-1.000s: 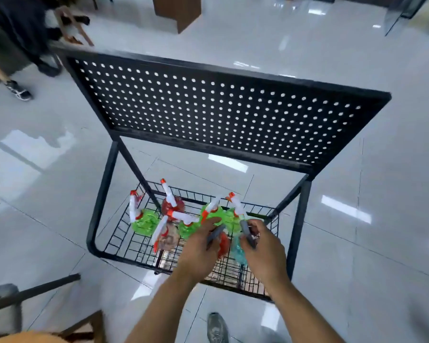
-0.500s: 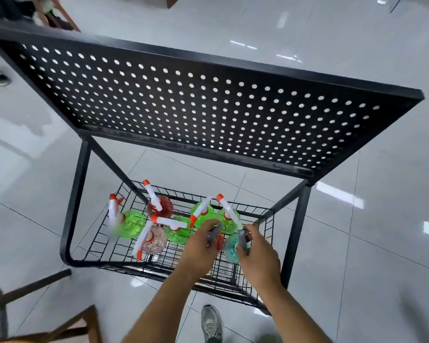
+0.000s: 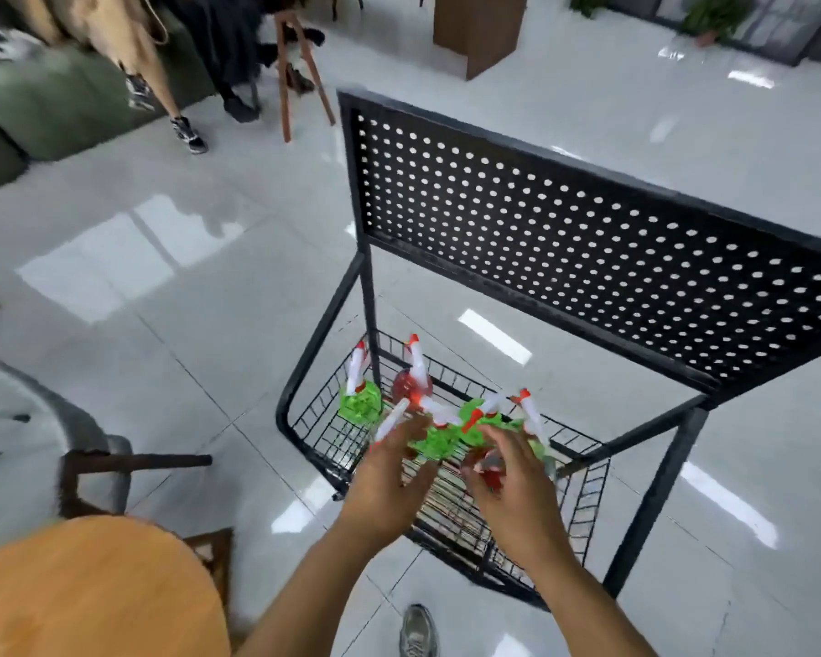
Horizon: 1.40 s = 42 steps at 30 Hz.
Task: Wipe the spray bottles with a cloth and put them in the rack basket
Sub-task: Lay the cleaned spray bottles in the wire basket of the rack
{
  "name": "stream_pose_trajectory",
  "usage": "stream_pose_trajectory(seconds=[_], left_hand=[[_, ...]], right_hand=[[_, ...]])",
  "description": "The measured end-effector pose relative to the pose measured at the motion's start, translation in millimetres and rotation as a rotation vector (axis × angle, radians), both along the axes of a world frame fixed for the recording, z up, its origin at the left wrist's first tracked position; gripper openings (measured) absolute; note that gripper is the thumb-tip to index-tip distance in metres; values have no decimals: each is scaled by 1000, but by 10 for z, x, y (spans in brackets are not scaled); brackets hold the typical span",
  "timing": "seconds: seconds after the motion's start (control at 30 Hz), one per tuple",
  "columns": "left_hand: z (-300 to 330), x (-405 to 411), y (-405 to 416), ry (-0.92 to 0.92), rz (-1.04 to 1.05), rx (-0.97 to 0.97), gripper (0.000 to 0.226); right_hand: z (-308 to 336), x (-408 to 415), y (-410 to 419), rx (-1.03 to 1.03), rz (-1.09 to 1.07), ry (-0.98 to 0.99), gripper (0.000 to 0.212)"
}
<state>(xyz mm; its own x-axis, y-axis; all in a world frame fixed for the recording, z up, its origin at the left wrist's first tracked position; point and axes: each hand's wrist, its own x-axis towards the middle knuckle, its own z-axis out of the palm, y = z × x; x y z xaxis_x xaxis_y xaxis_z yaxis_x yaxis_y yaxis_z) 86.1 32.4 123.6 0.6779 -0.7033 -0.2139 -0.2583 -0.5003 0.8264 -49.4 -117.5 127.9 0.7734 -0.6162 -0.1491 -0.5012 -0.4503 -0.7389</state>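
Several spray bottles stand in the black wire rack basket (image 3: pixel 321 431): a green one (image 3: pixel 362 404) at the left, a red one (image 3: pixel 411 384) behind it, and more green ones (image 3: pixel 439 441) in the middle, all with white and orange trigger heads. My left hand (image 3: pixel 389 476) hovers over the basket's near side with fingers spread and relaxed, holding nothing. My right hand (image 3: pixel 513 481) is beside it, fingers also spread, above a red bottle (image 3: pixel 491 471) partly hidden by it. The hands are blurred. No cloth is in view.
The rack's perforated black top shelf (image 3: pixel 588 239) overhangs the basket on the right. A round wooden table (image 3: pixel 91 590) and a chair (image 3: pixel 129 467) are at the lower left. People's legs and a stool (image 3: pixel 299 68) are at the back left. My shoe (image 3: pixel 418 630) shows below.
Both hands have let go of the bottles they held in the basket and pulled back with fingers spread. The view has swung left, bringing the wooden table into sight.
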Motion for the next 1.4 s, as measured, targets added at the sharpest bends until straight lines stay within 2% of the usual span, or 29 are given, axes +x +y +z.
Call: stream_pose_trajectory(seconds=[0.27,0.53,0.7,0.83,0.93,1.1,1.27,1.4], left_hand=[[216,-128,2148,-53,416,-100,43],[187,-858,4293,-30,768,-108,51],[-92,-1375,5176,14,932,-42,50],[-382,-1679,5398,93,931,24,50],[-580,-1836,5364,143,882,37,53],[-885,-1935,5194,219,718,123,71],[-1096,-1897,5046,223,655,230,52],[-1129,-1829,4999,242,670,256,46]], right_hand=[[194,521,1629,12,428,-54,49],[-7,558,3496,35,768,-6,48],[-152,396,4315,18,932,36,46],[-361,218,4565,-8,976,94,46],[-496,162,4617,-160,1032,121,46],[-725,271,4661,-385,1162,201,45],[-868,341,4710,-438,1146,351,44],[-934,353,4761,-448,1141,390,38]])
